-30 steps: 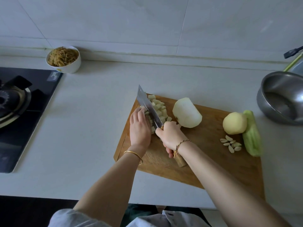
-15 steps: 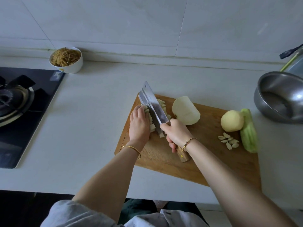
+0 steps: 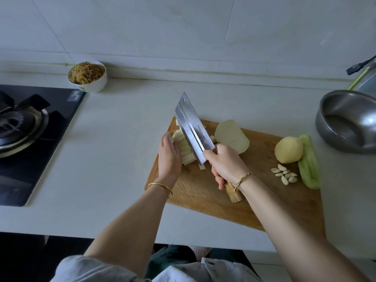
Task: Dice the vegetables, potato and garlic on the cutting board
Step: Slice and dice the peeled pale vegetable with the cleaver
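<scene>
A wooden cutting board (image 3: 205,197) lies on the white counter. My right hand (image 3: 225,163) grips the wooden handle of a cleaver (image 3: 192,127), its blade tilted over a pile of pale cut vegetable pieces (image 3: 186,148) at the board's far left corner. My left hand (image 3: 169,156) presses against the left side of that pile. A pale vegetable half (image 3: 232,136) lies just right of the blade. Further right sit a peeled potato (image 3: 288,150), several garlic cloves (image 3: 284,176) and a peeled green vegetable (image 3: 309,162).
A steel bowl (image 3: 345,121) stands at the right edge of the counter. A white bowl of shredded food (image 3: 87,76) sits by the back wall. A black gas hob (image 3: 26,129) fills the left side. The counter's front edge runs just below the board.
The cleaver has lifted and tilted so its flat side shows, pushing the cut pieces together against my left hand. The view has shifted slightly.
</scene>
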The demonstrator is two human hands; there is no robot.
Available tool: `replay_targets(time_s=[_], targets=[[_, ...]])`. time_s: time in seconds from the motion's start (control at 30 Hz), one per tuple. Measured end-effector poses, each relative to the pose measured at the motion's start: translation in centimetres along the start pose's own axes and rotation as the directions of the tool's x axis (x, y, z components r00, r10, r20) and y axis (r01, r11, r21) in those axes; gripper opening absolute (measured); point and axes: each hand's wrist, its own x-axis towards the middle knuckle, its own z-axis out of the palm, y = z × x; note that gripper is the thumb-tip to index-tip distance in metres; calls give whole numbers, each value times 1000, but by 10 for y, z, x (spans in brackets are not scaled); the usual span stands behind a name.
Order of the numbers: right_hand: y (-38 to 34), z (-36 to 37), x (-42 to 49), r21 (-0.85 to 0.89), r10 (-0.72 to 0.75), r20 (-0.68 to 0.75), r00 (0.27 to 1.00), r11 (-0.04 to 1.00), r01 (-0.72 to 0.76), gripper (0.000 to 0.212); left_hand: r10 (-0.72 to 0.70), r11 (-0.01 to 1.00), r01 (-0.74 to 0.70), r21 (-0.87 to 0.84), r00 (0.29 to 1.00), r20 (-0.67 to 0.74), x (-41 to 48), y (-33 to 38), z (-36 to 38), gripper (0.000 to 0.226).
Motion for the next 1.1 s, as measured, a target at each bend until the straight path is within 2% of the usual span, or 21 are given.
replay_targets(time_s=[0.13,0.47,0.67,1.1], targets=[[-4,1,-2,-13,-1,17,1000,1000,1,18,-20,999,19,-46,999,-34,1,1,-1,30],[-11,4,-6,-28,-24,0,1000,999,24,20,-10,999,8,-31,997,-74,-3,6,7,18],[-14,6,-4,-73,15,26,1000,997,-14,20,-103,991,94,-99,990,-95,-1,6,9,22],[-31,3,0,-166,82,76,994,984,-68,23,-7,1000,3,-21,981,-191,-3,7,19,8]])
